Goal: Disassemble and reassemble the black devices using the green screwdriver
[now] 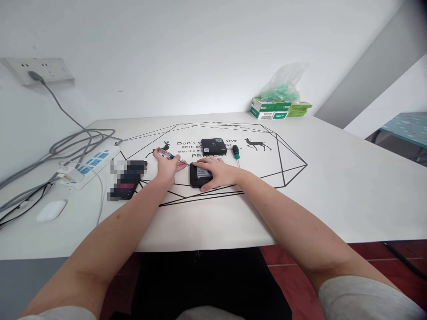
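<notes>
My left hand [167, 167] is closed around a screwdriver [165, 153] with a clear, red and blue handle. Its thin shaft points right, and the tip meets the left edge of a small black box [196, 181] with a white label on its face. Over that box lies my right hand [218, 173], gripping it with thumb at the near edge and fingers across the top. Just behind is a second flat black box [214, 146] with small stickers. A green and black screwdriver [236, 153] rests right of it, its shaft pointing toward me.
A partly blurred phone [128, 180] lies left of my left hand. Farther left are a power strip [95, 164], grey cables [76, 138] and a white earbud case [51, 210]. Green and white cartons [270, 109] with a plastic bag [283, 86] stand against the wall.
</notes>
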Available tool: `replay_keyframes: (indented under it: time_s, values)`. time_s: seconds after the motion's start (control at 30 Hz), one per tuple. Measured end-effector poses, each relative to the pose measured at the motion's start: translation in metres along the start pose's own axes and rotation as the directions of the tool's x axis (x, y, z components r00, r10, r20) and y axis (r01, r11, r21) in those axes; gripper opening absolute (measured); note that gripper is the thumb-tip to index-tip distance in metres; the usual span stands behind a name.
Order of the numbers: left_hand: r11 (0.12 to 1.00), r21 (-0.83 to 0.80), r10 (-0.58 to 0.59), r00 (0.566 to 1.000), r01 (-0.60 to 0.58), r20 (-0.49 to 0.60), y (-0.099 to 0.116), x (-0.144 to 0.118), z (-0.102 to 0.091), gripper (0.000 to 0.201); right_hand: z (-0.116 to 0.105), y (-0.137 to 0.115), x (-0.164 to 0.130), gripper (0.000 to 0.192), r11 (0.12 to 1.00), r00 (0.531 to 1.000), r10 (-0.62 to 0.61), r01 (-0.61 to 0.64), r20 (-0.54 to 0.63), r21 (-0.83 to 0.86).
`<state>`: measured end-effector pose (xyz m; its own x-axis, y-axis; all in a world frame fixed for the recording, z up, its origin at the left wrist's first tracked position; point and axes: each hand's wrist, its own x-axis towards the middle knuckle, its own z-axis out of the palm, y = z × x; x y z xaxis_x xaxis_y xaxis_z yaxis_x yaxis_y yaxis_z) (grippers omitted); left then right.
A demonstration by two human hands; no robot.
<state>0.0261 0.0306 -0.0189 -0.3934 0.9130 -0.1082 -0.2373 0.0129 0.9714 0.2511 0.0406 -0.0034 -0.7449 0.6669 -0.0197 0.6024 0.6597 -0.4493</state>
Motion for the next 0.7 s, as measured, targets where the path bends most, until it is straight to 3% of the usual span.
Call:
replay_keyframes:
  time_s: [0.43,0.7]
  values:
    - [0.992,0.077,-0.107,0.993,0.103,0.053,0.004,0.006,-0.001,0.093,-0.004,0.007,-0.003,0.118,0.999,0.999,-0.007,0.004,0.049,0.049]
    - [0.982,0.161,-0.115,0.988,0.098,0.100,-0.002,0.011,-0.004,0.099,-0.004,0.009,-0.002,0.121,0.999,0.998,-0.015,0.012,0.063,0.049]
